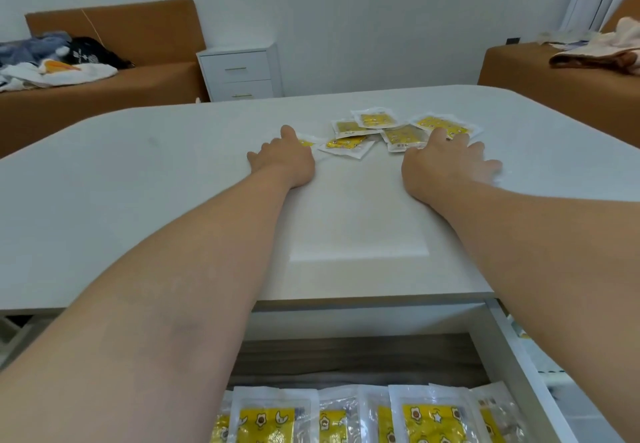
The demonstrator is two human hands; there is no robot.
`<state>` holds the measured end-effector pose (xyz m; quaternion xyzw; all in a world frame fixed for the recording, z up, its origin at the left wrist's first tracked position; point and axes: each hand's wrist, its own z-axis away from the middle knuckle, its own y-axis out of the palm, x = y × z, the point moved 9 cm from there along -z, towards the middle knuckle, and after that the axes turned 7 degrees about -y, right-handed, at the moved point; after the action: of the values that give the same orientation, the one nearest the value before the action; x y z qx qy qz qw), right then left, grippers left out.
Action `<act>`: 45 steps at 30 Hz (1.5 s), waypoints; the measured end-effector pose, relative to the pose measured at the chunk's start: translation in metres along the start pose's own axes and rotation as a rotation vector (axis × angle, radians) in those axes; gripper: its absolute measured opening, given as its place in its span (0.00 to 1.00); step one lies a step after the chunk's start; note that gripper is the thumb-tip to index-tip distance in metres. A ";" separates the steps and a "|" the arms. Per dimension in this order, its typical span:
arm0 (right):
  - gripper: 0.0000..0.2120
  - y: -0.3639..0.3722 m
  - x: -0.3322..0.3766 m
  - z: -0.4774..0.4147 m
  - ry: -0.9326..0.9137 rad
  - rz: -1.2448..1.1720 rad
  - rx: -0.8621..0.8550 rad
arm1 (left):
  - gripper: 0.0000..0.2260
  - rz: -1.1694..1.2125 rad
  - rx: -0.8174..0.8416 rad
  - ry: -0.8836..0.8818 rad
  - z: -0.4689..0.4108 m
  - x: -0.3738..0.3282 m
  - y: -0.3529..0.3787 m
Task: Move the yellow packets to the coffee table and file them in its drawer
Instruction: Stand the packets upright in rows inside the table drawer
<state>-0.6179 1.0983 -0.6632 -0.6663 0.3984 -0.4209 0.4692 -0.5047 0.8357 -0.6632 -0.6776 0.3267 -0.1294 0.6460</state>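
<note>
Several yellow packets (375, 120) in clear wrappers lie scattered near the far side of the white coffee table (138, 179). My left hand (282, 160) lies flat on the table, its fingers over a packet (306, 142) at the left of the group. My right hand (446, 162) is spread flat with its fingertips on the packets (403, 137) at the right. Below the table's near edge the drawer (512, 356) stands pulled out, with a row of yellow packets (429, 415) filed upright inside.
A brown sofa (104, 96) with heaped clothes stands at the back left, a white two-drawer cabinet (239, 71) against the wall, and another brown seat (554, 75) with cloths at the back right.
</note>
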 end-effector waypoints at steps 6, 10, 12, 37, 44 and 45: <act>0.29 -0.003 -0.011 0.005 0.116 0.067 0.010 | 0.22 0.021 -0.031 -0.086 0.020 0.012 -0.004; 0.24 -0.009 -0.002 0.009 0.039 0.030 -0.049 | 0.24 -0.022 0.066 -0.104 0.038 0.019 -0.002; 0.23 -0.013 0.004 0.010 -0.024 -0.014 -0.096 | 0.24 0.021 0.077 -0.072 0.051 0.021 -0.006; 0.32 -0.045 0.159 0.175 -0.289 -0.999 0.409 | 0.12 1.059 0.669 -0.144 0.191 0.188 -0.089; 0.19 -0.061 0.222 0.249 -0.666 -0.881 0.548 | 0.24 0.600 0.869 -0.130 0.226 0.275 -0.101; 0.17 -0.059 0.228 0.260 -0.736 -0.813 0.565 | 0.27 0.529 0.911 -0.142 0.231 0.285 -0.096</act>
<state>-0.2923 0.9765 -0.6176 -0.7164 -0.2023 -0.3976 0.5364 -0.1260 0.8401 -0.6721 -0.2297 0.3526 -0.0446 0.9061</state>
